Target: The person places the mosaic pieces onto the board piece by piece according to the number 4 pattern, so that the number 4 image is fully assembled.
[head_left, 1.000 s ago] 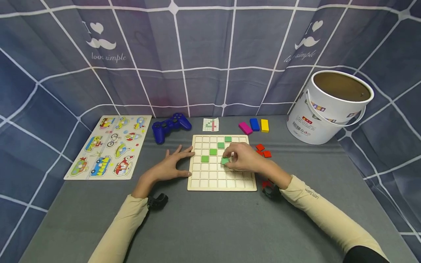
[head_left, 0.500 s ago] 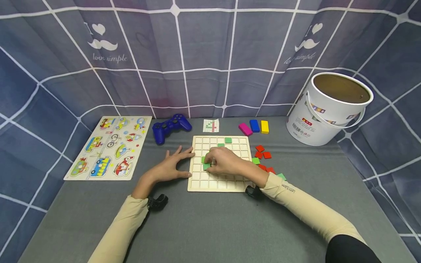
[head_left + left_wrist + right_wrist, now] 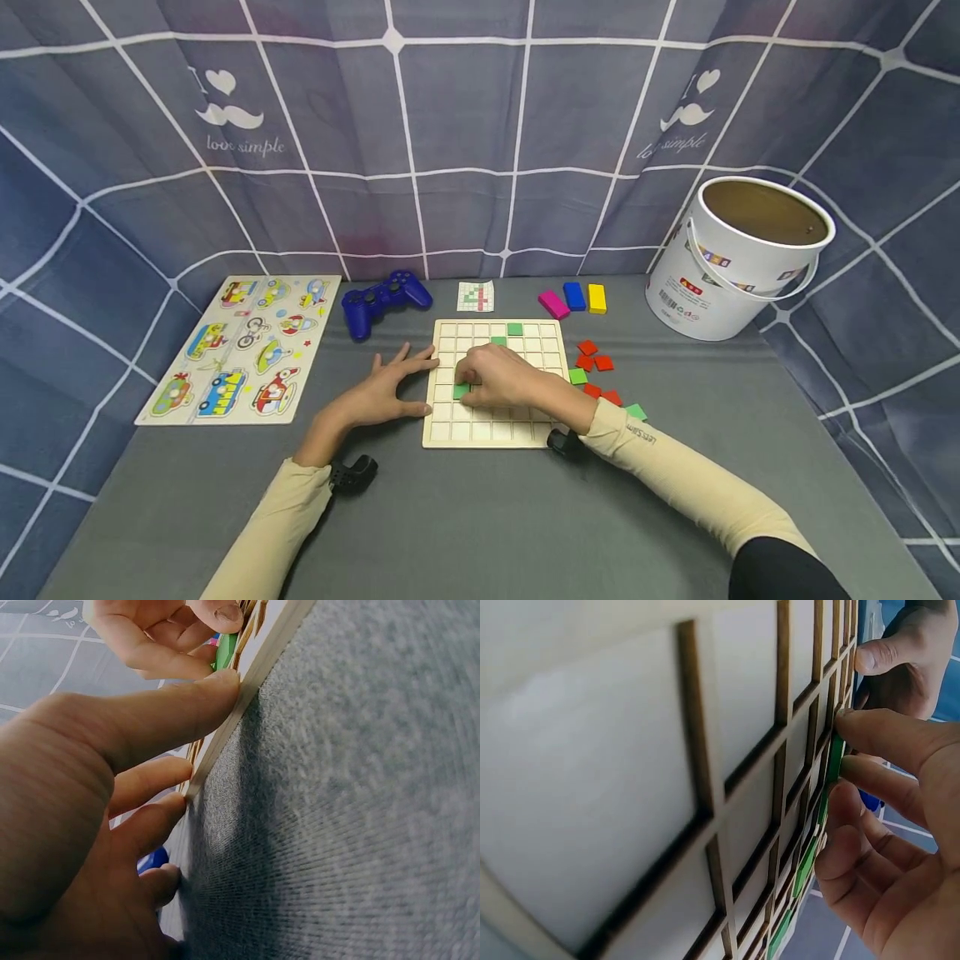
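Observation:
A wooden grid board (image 3: 450, 431) lies on the grey table, with green square tiles (image 3: 514, 329) set in some of its cells. My right hand (image 3: 498, 379) is over the board's left half, pinching a green tile (image 3: 835, 756) between thumb and index finger. That tile sits low against the grid in the right wrist view. My left hand (image 3: 378, 392) is spread at the board's left edge, its thumb (image 3: 199, 705) and fingertips touching the side. The right hand hides the middle cells in the head view.
Loose red tiles (image 3: 603, 363) and green tiles (image 3: 636, 412) lie right of the board. Behind it are a small pattern card (image 3: 476, 297) and pink, blue and yellow blocks (image 3: 596, 298). A blue game controller (image 3: 384, 302), picture puzzle board (image 3: 240, 350) and white bucket (image 3: 720, 283) stand around.
My right hand has carried the green tile leftward across the board and lowered it at a left-side cell. The left hand stays at the board's edge. The head view has tilted slightly.

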`<state>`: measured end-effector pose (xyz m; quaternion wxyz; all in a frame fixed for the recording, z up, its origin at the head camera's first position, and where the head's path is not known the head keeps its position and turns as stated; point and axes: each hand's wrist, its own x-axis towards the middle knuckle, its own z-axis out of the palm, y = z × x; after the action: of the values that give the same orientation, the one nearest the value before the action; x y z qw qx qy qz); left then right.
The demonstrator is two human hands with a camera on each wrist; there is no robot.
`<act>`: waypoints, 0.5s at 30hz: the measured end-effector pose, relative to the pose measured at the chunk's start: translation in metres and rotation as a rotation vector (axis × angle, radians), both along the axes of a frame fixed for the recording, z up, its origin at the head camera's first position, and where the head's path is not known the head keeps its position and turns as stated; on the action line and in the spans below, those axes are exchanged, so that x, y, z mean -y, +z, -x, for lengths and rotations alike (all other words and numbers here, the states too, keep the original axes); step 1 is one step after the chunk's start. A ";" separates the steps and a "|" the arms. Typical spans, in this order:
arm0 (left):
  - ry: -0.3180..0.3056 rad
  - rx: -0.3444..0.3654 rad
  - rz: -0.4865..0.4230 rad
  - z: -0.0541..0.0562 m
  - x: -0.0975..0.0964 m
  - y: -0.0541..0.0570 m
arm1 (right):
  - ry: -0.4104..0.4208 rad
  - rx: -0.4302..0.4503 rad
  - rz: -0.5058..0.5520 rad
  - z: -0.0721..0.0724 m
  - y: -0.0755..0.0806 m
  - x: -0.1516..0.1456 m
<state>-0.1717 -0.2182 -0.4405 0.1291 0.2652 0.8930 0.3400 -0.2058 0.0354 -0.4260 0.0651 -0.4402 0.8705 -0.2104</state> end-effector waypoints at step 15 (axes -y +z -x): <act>0.014 0.006 0.006 0.000 0.000 -0.001 | -0.096 0.035 0.129 -0.015 0.006 -0.051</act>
<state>-0.1720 -0.2178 -0.4411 0.1300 0.2577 0.8954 0.3391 -0.1912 0.0861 -0.4202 0.0415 -0.3976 0.8739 -0.2766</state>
